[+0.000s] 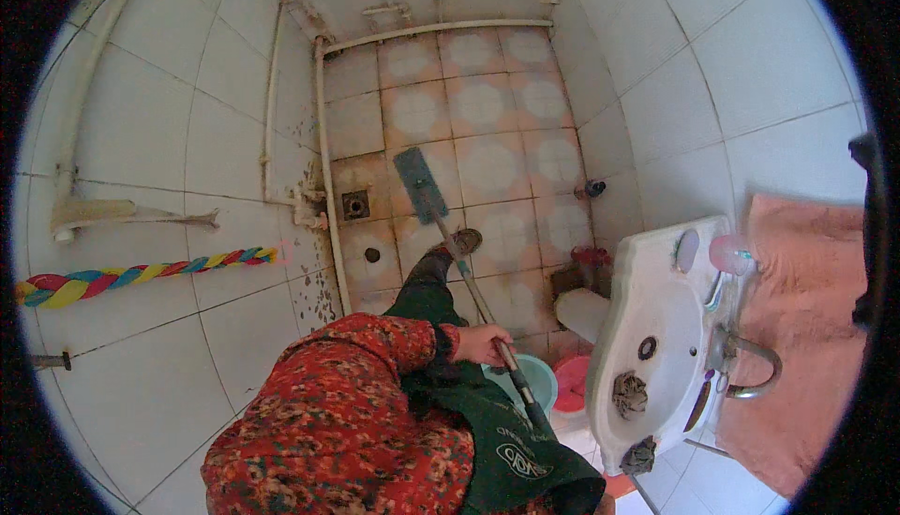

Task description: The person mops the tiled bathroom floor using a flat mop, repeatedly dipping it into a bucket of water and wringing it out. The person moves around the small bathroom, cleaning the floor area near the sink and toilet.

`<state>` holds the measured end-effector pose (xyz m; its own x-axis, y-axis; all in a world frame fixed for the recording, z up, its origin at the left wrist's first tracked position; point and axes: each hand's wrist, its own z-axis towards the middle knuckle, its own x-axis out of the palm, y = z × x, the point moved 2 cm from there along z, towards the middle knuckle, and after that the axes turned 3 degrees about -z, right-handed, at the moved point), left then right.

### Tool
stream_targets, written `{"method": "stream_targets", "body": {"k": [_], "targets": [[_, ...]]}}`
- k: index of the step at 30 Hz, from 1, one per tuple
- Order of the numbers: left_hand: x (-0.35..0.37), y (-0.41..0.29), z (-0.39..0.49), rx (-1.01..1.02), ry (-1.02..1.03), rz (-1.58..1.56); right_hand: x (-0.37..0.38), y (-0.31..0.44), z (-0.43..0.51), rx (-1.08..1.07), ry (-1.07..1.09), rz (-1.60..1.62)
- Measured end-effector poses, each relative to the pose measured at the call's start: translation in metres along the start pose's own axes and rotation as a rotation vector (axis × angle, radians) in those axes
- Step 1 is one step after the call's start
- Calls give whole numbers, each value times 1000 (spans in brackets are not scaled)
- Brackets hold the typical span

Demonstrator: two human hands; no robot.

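Observation:
My left hand [485, 345] is closed around the metal pole of a flat mop. The pole [478, 297] slants up and left from beside my apron to the mop's grey-blue flat head [420, 184], which lies against the tiled floor. A dark grip [536, 413] covers the pole's near end, over the green apron [520, 438]. My right hand is out of view. One shoe [466, 241] shows just below the mop head, next to the pole. Just past my left hand stands a light green basin [541, 381], partly hidden by the pole and apron.
At the right is a white washbasin [664, 304] with a curved faucet [763, 374] and crumpled grey cloths [629, 395]. A pink basin [573, 381] stands beside it. A square drain [355, 204] and a dark hole [373, 255] mark the floor. Pipes [327, 163] follow the left wall.

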<state>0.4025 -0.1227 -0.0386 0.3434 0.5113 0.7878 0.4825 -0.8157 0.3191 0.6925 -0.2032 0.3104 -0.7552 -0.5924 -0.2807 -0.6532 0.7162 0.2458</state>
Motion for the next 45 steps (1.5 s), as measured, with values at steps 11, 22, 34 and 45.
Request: {"method": "stream_targets", "body": {"k": [11, 22, 34, 45], "targets": [[10, -19, 6, 118, -14, 109, -25, 37, 2, -224, 1, -174], [42, -37, -29, 63, 118, -172, -60, 127, -24, -354, -184, -580], [131, -268, -27, 769, -159, 192, -32, 236, 128, -415, 36, -157], [61, -314, -87, 689, -263, -52, -32, 323, 182, -278, 247, 69]]}}
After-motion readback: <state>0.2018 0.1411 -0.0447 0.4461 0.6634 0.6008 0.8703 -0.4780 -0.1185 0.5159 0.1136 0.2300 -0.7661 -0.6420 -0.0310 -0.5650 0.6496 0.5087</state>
